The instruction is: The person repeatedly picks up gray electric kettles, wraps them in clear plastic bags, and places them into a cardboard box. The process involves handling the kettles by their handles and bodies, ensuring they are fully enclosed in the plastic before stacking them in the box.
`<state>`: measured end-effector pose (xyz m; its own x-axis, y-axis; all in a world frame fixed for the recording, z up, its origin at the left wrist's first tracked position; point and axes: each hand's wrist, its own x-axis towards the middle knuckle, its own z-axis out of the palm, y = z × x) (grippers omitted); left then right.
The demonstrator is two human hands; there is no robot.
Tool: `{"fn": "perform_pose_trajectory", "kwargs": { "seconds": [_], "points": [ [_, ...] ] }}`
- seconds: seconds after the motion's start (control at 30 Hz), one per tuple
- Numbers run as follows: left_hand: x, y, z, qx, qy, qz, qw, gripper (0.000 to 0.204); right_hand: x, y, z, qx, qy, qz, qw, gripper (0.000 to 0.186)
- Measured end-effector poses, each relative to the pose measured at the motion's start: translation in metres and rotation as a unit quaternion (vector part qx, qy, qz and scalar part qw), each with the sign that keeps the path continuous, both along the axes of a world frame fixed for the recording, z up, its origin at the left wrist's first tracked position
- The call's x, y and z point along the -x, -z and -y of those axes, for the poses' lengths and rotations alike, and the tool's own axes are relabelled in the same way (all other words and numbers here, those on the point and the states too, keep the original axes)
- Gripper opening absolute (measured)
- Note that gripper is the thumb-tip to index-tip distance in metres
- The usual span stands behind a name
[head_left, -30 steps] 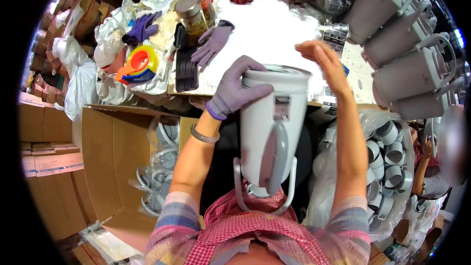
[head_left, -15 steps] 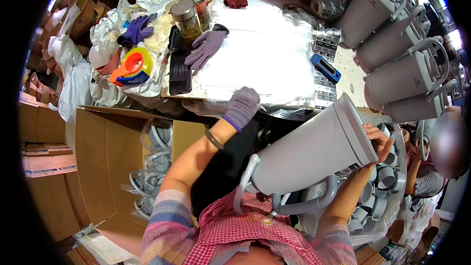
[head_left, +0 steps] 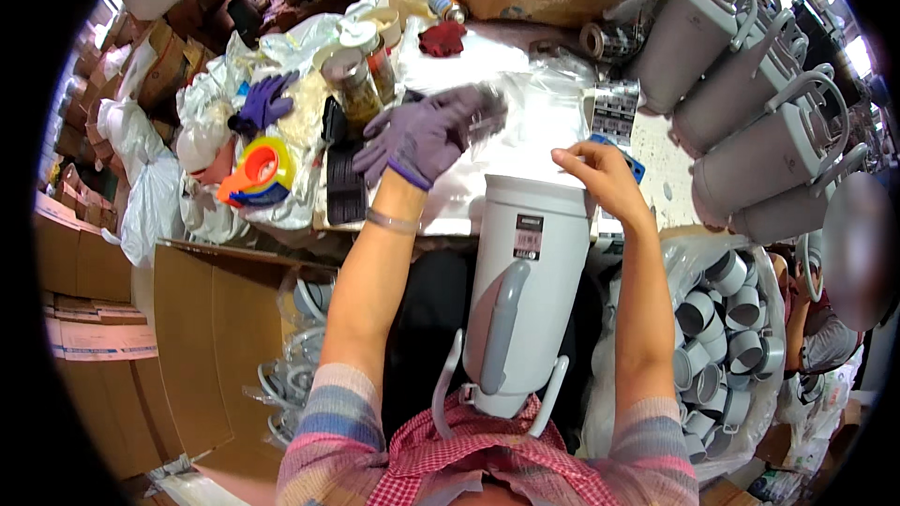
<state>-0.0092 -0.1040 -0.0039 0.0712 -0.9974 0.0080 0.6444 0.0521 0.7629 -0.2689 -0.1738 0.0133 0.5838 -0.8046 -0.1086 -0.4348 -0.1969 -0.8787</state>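
A large light-grey tumbler-shaped bucket (head_left: 553, 290) leans upright against my lap, its rim end pointing away from me toward the table. A dark label is stuck on its side above a grey side handle (head_left: 506, 323), and a carry handle straddles its lower end. My left hand (head_left: 436, 131), in a purple glove, is over the white stack of plastic bags (head_left: 539, 98); clear film (head_left: 489, 117) shows at its closed, slightly blurred fingertips. My bare right hand (head_left: 605, 178) hovers just above the bucket's rim, fingers loosely bent and apart, with nothing seen in them.
Several finished-looking grey buckets (head_left: 750, 150) line the table's right side. Small grey cups (head_left: 722, 319) fill a plastic-lined container at right; an open carton (head_left: 202, 337) with handled parts stands left. Jars (head_left: 352, 84), a tape dispenser (head_left: 261, 171) and a blue cutter (head_left: 633, 164) lie on the table.
The bucket has swung from a slant to nearly upright, its label now facing me. My right hand has let go of its rim. My left hand has moved up and left over the bags.
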Motion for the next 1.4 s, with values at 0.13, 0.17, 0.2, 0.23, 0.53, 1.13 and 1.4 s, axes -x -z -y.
{"fn": "perform_pose_trajectory", "kwargs": {
  "seconds": [0.13,0.17,0.2,0.23,0.53,1.13,1.4],
  "points": [
    [0.024,0.007,0.0,-0.078,-0.027,0.229,0.97,0.016,-0.063,-0.022,-0.003,0.007,-0.061,0.046,0.997,0.036],
    [0.025,0.024,0.005,-0.046,-0.057,0.143,0.987,0.013,-0.069,-0.018,0.001,0.042,-0.043,0.083,0.995,0.026],
    [0.013,0.05,0.008,0.036,-0.148,0.286,0.946,0.012,-0.067,-0.013,0.007,0.167,0.023,0.128,0.977,0.021],
    [0.012,0.049,0.001,0.028,-0.177,0.171,0.969,0.012,-0.049,0.002,0.019,0.288,0.098,0.159,0.939,0.016],
    [0.022,0.095,-0.115,-0.064,0.05,0.266,0.961,0.016,0.074,0.134,-0.106,0.187,0.088,0.041,0.978,0.008],
    [0.069,0.02,-0.174,-0.139,-0.283,0.397,0.862,0.022,0.128,0.107,-0.354,-0.327,0.243,0.336,0.849,0.01],
    [0.248,-0.158,-0.245,0.494,-0.103,0.558,0.659,0.014,0.113,-0.113,-0.303,0.341,-0.085,-0.114,0.929,0.018]
  ]
}}
